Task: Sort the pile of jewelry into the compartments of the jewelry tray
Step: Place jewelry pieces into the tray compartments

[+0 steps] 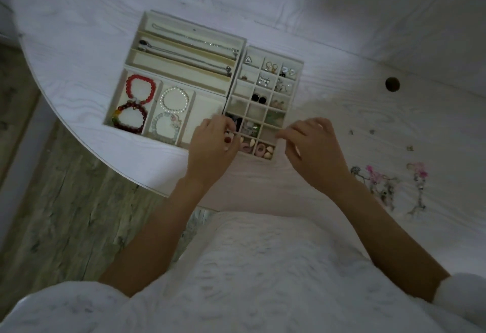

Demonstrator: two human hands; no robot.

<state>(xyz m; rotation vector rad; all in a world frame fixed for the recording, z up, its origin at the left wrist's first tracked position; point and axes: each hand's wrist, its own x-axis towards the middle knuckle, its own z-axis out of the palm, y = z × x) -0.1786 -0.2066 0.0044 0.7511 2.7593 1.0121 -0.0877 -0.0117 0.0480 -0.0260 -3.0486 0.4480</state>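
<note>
From the head view, the left hand (213,139) curled its fingers over the near-left corner of the gridded earring tray (263,101) on the white table (342,111); whether it pinched anything was unclear. The right hand (311,146) pinched thumb to fingertips at the tray's near-right edge, what it held hidden, while loose jewelry (389,185) lay well to the right.

My left hand (210,146) is covering the grid tray's (297,80) near-left cells; whatever my right hand's fingertips (282,134) are pinching is too small to tell.
</note>
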